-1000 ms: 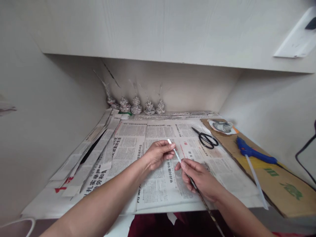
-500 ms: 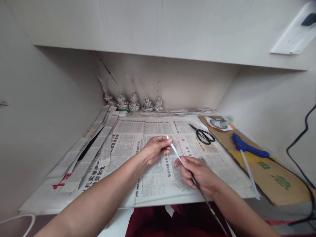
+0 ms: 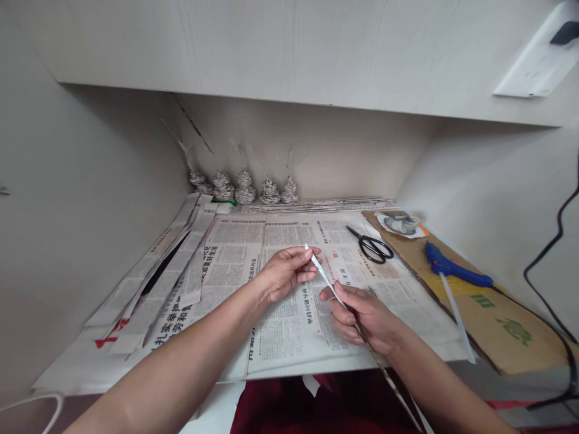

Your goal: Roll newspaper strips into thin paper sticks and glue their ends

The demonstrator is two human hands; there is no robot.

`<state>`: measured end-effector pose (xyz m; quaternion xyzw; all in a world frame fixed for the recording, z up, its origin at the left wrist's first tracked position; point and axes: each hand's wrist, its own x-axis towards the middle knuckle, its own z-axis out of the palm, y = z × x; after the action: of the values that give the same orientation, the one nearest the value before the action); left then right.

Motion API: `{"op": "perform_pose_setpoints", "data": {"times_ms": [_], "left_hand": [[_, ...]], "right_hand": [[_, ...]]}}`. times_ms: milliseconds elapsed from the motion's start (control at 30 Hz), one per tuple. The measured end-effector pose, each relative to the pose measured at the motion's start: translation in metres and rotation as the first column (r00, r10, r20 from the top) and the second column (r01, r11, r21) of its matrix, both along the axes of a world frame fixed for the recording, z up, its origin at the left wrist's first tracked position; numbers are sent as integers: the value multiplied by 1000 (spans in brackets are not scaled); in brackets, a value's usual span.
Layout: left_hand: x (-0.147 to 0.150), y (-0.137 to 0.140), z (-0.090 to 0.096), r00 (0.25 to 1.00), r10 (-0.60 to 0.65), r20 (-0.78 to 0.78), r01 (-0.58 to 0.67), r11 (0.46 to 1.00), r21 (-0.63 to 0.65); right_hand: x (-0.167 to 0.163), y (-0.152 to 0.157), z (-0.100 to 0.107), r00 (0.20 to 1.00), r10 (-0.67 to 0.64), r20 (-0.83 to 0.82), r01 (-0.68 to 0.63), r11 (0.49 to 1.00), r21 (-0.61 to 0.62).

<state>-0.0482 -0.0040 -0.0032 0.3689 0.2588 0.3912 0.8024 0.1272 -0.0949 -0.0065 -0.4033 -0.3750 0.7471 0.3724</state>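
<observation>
Head view: left hand [image 3: 286, 274] has fingers clamped on paper stick [image 3: 324, 273] near its white tip, right hand [image 3: 366, 316] fingers clamped farther down; stick slants above newspaper [image 3: 287, 340], scissors [image 3: 363, 241] beyond, glue gun [image 3: 459, 272] on cardboard [image 3: 488, 346]

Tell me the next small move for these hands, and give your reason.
Probably a slight roll of the stick between thumb and fingers: the left hand pinches it near its white tip, the right hand grips it lower down, and the rest runs past the near edge of the newspaper, so both hands seem placed to turn it.
</observation>
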Motion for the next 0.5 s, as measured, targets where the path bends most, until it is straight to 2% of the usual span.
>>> {"op": "perform_pose_setpoints", "data": {"times_ms": [100,167,367,500], "left_hand": [[-1,2,-2,999,46,-10,-46,999,-17],[-1,3,-2,998,56,-16,-56,998,-30],[1,5,-4,996,86,-2,-86,996,-37],[1,6,-5,995,100,15,-100,994,-44]], "right_hand": [[-2,-3,1,977,-81,197,59,992,112],[-3,-5,1,969,-92,228,63,990,129],[0,-4,-2,997,36,-66,-36,999,0],[1,-1,-1,984,64,-166,-67,998,-11]]}}
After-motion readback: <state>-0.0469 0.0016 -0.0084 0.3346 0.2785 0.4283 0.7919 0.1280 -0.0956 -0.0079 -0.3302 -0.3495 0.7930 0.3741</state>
